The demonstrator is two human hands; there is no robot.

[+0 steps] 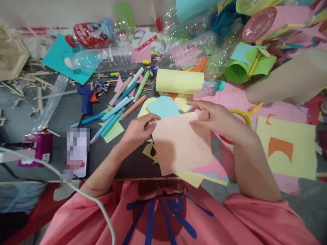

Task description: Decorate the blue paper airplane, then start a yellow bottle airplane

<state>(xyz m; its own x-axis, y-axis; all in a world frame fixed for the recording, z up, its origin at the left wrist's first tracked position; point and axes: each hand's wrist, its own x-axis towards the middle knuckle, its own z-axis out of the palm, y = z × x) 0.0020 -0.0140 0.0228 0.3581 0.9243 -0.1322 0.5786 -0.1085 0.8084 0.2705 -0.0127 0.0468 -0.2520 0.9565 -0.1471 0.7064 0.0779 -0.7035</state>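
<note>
A pale peach sheet of paper is held up in front of me, slightly tilted, over the dark table. My left hand is closed at its upper left corner, thumb and fingertips at the edge. My right hand pinches the upper right edge, with the thumb on the near face and other fingers partly hidden. Behind the sheet lies a light blue piece of paper. Pink and yellow sheets show beneath its lower edge. Partly covered by my right forearm are yellow-handled scissors.
Several markers and a blue glue gun lie left. A phone and purple power adapter sit near the front edge. Beyond my hands are a yellow-wrapped bottle and clear bottles. Another person's arm reaches in from the right.
</note>
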